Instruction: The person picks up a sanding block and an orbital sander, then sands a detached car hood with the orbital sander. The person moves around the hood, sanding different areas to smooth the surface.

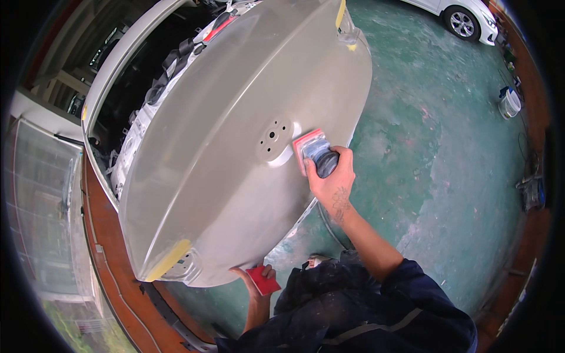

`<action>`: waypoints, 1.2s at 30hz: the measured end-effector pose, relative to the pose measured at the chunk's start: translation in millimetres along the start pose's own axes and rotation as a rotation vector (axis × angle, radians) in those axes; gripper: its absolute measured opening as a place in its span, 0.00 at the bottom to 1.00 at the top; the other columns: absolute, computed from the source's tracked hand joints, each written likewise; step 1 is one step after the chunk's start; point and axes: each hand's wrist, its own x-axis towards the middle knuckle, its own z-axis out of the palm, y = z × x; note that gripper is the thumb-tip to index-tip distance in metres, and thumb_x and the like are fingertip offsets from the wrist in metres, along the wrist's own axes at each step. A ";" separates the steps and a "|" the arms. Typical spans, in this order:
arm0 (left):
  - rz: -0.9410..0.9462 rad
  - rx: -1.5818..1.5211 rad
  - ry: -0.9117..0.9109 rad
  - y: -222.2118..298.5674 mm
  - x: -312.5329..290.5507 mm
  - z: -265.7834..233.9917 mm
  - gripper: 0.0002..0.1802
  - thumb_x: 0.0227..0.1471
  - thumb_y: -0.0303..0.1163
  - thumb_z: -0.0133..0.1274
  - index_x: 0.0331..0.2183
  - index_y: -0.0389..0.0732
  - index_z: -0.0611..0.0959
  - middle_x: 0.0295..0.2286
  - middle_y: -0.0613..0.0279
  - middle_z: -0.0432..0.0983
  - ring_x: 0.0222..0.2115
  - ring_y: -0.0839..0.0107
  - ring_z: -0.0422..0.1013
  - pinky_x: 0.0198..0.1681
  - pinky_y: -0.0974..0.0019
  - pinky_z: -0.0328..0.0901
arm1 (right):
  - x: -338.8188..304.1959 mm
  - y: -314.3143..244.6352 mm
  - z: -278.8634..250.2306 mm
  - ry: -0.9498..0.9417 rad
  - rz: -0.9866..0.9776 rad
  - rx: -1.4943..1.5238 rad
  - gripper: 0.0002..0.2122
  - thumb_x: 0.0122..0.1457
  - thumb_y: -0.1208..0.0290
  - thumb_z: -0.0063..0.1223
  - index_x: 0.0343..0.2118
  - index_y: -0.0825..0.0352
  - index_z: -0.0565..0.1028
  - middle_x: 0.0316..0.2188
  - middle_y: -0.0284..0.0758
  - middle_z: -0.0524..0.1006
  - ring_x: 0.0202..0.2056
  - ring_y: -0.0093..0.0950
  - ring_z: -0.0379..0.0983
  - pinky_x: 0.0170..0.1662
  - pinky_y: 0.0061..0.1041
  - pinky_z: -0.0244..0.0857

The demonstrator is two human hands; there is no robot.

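Note:
A large grey primed car trunk lid [206,170] fills the middle, with a round recess [272,136] of small holes. My right hand [336,179] is closed over the dark round knob of a sanding block [316,150]. The block's reddish pad lies against the lid, just right of the recess. My left hand [254,288] is at the lid's near edge, fingers closed round a flat red sanding pad [265,281]. Its thumb touches or nearly touches the edge. Yellow tape or filler [169,260] marks the near left corner.
The lid belongs to a car body [100,100] on the left. A green, dusty floor [435,147] spreads to the right. A white car [462,17] stands at the far right, with a white bucket [509,104] nearer. A dark hose or cable [331,226] hangs below the lid.

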 end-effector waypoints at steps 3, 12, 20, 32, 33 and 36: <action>0.008 0.008 -0.011 -0.6 -0.9 2.6 0.54 0.40 0.85 0.48 0.51 0.47 0.74 0.36 0.66 0.75 0.21 0.72 0.61 0.25 0.68 0.56 | 7.1 0.3 -1.7 0.013 0.029 -0.009 0.27 0.50 0.61 0.72 0.47 0.68 0.69 0.42 0.44 0.73 0.40 0.48 0.77 0.40 0.44 0.72; -0.003 0.002 -0.007 1.2 -2.1 1.6 0.55 0.40 0.85 0.47 0.51 0.46 0.74 0.35 0.66 0.75 0.21 0.72 0.60 0.26 0.67 0.56 | 6.4 0.3 -1.1 -0.027 -0.033 -0.051 0.28 0.50 0.60 0.72 0.48 0.67 0.67 0.43 0.44 0.72 0.38 0.50 0.77 0.38 0.45 0.74; 0.009 0.037 -0.002 1.9 -7.9 12.1 0.56 0.41 0.85 0.47 0.52 0.44 0.74 0.34 0.65 0.75 0.22 0.73 0.60 0.27 0.68 0.56 | -36.8 -12.4 -12.0 -0.219 -0.085 -0.048 0.29 0.49 0.60 0.72 0.49 0.67 0.68 0.42 0.43 0.72 0.36 0.48 0.78 0.34 0.43 0.76; -0.055 0.012 -0.014 8.1 -10.6 1.3 0.56 0.39 0.85 0.48 0.50 0.42 0.75 0.30 0.65 0.73 0.23 0.74 0.60 0.27 0.70 0.56 | -41.4 17.3 -22.7 -0.267 -0.109 -0.035 0.28 0.47 0.61 0.73 0.47 0.66 0.69 0.42 0.42 0.74 0.38 0.45 0.79 0.37 0.41 0.76; -0.047 0.016 -0.008 6.9 -11.2 6.3 0.56 0.39 0.85 0.48 0.50 0.43 0.75 0.30 0.65 0.73 0.23 0.74 0.60 0.27 0.70 0.55 | -20.9 24.5 -23.1 -0.221 -0.059 -0.017 0.28 0.48 0.61 0.73 0.47 0.67 0.69 0.43 0.43 0.74 0.39 0.47 0.78 0.39 0.42 0.75; -0.037 0.017 -0.007 5.7 -13.0 14.2 0.55 0.40 0.85 0.48 0.50 0.43 0.75 0.30 0.65 0.73 0.23 0.74 0.60 0.27 0.70 0.55 | 16.5 40.0 -26.8 -0.149 0.055 -0.002 0.29 0.49 0.62 0.73 0.48 0.68 0.68 0.41 0.46 0.76 0.40 0.49 0.78 0.42 0.42 0.74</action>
